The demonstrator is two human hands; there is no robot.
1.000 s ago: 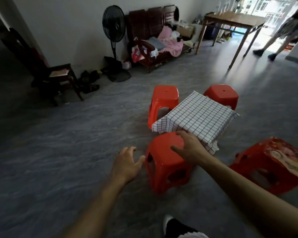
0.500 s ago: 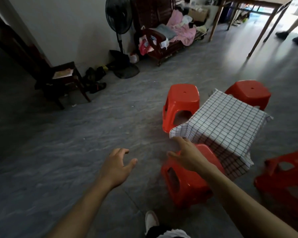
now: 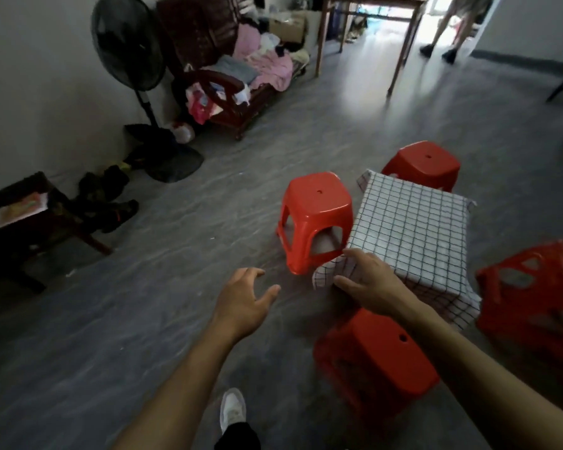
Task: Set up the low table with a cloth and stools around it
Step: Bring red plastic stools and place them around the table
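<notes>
right hand point(image 3: 372, 280) on checked cloth point(image 3: 416, 228) corner

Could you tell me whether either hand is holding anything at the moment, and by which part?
The right hand has its grip on the checked cloth at its near corner; the left hand holds nothing.

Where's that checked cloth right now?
In the head view, the checked cloth is right of centre, draped over the low table with red stools around it. Its near corner is under the right hand.
</notes>
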